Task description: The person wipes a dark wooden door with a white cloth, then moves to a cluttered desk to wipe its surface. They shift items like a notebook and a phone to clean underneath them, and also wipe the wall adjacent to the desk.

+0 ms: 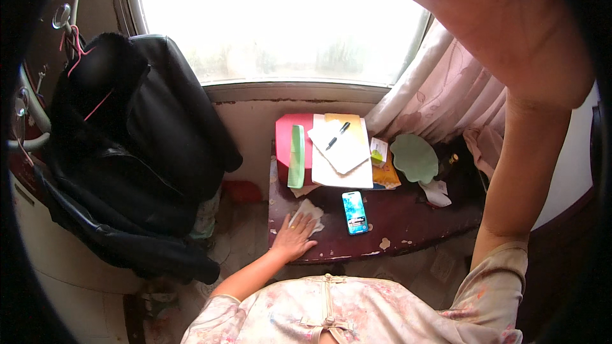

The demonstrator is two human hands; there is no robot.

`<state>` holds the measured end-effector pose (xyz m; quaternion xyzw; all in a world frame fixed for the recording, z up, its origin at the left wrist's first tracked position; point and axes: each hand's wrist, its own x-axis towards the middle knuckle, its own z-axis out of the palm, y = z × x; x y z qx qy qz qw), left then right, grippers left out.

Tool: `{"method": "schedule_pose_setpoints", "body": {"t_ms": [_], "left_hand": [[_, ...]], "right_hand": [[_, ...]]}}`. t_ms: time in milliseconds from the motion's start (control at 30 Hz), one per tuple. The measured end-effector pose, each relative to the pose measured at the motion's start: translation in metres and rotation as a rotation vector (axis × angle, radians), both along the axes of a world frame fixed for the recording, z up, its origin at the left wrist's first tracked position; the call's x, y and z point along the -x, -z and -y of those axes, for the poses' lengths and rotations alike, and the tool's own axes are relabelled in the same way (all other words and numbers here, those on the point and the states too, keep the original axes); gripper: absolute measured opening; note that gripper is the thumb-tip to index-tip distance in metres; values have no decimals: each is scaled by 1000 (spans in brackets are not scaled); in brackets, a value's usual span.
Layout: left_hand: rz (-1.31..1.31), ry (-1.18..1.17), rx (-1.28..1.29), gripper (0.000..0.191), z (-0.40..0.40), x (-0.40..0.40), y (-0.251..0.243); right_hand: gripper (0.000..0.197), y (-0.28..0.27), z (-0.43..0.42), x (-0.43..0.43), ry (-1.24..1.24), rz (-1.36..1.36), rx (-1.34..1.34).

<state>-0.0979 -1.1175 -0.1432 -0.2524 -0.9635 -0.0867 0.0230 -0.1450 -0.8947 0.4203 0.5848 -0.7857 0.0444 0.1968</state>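
My left hand (294, 238) lies flat over a crumpled white tissue or cloth (307, 215) on the dark red table (330, 247), its fingers spread a little. Close to the camera at the upper right, my right hand (487, 14) is raised, its fingertips cut off by the picture's edge. To the right of my left hand lies a smartphone (355, 212) with a lit screen. Behind it, a black pen (337, 135) rests on white papers (342, 157), and a green comb (296, 156) lies across a pink-red item (286, 134).
A small white-and-green box (379, 152), a yellow packet (386, 174) and a pale green scalloped dish (415, 157) are on the table's right. Black garments (162, 119) hang at left. A bright window (287, 19) and pink curtain (444, 91) are behind.
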Motion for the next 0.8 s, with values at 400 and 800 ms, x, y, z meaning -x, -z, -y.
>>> {"method": "schedule_pose_setpoints", "body": {"t_ms": [400, 800], "left_hand": [[-117, -67, -89, 89, -50, 42, 15], [32, -215, 125, 83, 1, 7, -3]], "right_hand": [[56, -5, 11, 7, -30, 10, -15], [62, -9, 48, -4, -77, 8, -10]]}}
